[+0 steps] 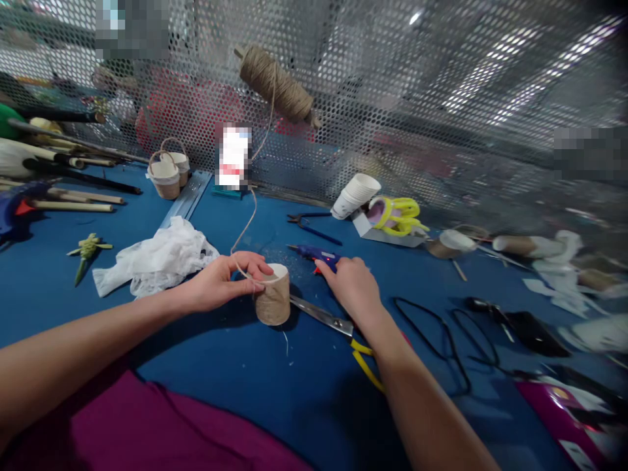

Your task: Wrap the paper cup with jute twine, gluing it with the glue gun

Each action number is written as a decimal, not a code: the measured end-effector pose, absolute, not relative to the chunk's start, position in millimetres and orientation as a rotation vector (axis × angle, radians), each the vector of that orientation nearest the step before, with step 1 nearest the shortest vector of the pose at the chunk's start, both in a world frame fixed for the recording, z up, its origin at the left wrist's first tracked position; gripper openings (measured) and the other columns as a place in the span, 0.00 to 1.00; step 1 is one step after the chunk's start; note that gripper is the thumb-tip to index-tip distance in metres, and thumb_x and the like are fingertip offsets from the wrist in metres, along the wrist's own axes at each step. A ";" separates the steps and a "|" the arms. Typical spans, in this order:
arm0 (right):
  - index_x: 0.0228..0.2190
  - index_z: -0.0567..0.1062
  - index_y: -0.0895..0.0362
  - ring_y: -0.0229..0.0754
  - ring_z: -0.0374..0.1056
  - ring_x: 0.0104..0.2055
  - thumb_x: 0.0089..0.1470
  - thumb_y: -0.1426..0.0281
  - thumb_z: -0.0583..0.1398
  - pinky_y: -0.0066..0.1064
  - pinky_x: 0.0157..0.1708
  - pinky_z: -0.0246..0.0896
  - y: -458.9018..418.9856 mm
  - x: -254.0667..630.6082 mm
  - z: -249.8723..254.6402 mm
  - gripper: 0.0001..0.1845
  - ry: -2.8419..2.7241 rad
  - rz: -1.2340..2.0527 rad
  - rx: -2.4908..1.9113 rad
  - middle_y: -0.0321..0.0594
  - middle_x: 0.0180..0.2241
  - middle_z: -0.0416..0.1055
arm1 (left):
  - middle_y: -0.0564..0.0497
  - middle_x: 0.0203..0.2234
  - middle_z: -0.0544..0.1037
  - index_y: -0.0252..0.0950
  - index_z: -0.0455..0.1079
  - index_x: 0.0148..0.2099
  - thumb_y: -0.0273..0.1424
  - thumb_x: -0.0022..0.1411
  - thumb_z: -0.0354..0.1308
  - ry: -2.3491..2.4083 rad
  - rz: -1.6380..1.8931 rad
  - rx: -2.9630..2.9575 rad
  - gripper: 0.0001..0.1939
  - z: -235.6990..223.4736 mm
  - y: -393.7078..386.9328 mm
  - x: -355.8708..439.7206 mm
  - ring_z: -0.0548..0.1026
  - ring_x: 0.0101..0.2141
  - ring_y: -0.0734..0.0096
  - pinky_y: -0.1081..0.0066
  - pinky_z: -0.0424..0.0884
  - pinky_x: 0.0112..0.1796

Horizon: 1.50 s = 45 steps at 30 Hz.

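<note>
My left hand (240, 275) pinches the rim of a small paper cup (273, 302) whose outside is covered in brown twine. A strand of twine (254, 212) runs from these fingers up to a spool (275, 84) mounted on the mesh panel. To the right, my right hand (354, 288) is closed round a blue hot glue gun (316, 254), its nozzle pointing left above the table. Scissors with yellow handles (338, 324) lie partly under my right wrist, their blades reaching toward the cup.
White lace (161, 258) lies left of the cup. Behind are pliers (316, 226), stacked white cups (356, 195) and a box of yellow ribbon (400, 216). Small handled baskets (165, 180) stand back left. A black cord (449, 340) loops at right. The mesh panel (392, 98) bounds the table.
</note>
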State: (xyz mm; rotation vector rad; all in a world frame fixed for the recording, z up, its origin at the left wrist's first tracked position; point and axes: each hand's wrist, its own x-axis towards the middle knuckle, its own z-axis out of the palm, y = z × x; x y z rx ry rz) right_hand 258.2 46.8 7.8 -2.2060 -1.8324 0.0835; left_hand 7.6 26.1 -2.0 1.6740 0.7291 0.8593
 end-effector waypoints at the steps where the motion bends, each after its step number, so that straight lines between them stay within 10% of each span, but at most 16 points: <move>1: 0.28 0.74 0.62 0.60 0.66 0.42 0.51 0.61 0.57 0.47 0.38 0.59 39.7 251.9 15.7 0.16 -1.865 0.054 -2.152 0.59 0.36 0.69 | 0.45 0.42 0.74 0.33 0.66 0.30 0.27 0.56 0.56 0.734 0.864 1.673 0.03 -1.3 25.6 7.8 0.66 0.51 0.66 0.60 0.57 0.53; 7: 0.36 0.73 0.56 0.46 0.64 0.41 0.45 0.58 0.63 0.38 0.40 0.61 -8.7 188.1 61.4 0.18 -2.303 0.194 -1.174 0.44 0.36 0.69 | 0.46 0.37 0.73 0.33 0.65 0.30 0.30 0.56 0.56 0.790 0.840 1.628 0.05 4.9 19.7 10.5 0.70 0.43 0.67 0.64 0.63 0.47; 12: 0.23 0.71 0.59 0.38 0.63 0.29 0.53 0.72 0.57 0.30 0.30 0.58 -13.3 170.8 68.6 0.09 -2.241 0.163 -1.281 0.39 0.25 0.67 | 0.46 0.37 0.73 0.33 0.66 0.31 0.31 0.56 0.56 0.799 0.812 1.693 0.06 10.8 17.1 11.3 0.70 0.41 0.68 0.65 0.63 0.46; 18: 0.26 0.73 0.56 0.34 0.62 0.22 0.51 0.66 0.58 0.26 0.23 0.57 -7.2 206.6 75.1 0.07 -1.933 0.637 -1.476 0.35 0.22 0.69 | 0.43 0.40 0.73 0.33 0.66 0.30 0.32 0.58 0.55 0.750 0.801 1.696 0.07 15.1 17.8 8.9 0.66 0.50 0.62 0.59 0.58 0.53; 45: 0.24 0.68 0.55 0.35 0.60 0.25 0.52 0.68 0.56 0.27 0.25 0.56 -14.7 222.8 58.6 0.07 -2.016 0.751 -1.420 0.34 0.23 0.66 | 0.49 0.40 0.76 0.36 0.69 0.31 0.28 0.58 0.56 0.492 0.692 1.494 0.03 20.2 17.3 1.5 0.65 0.53 0.63 0.62 0.57 0.53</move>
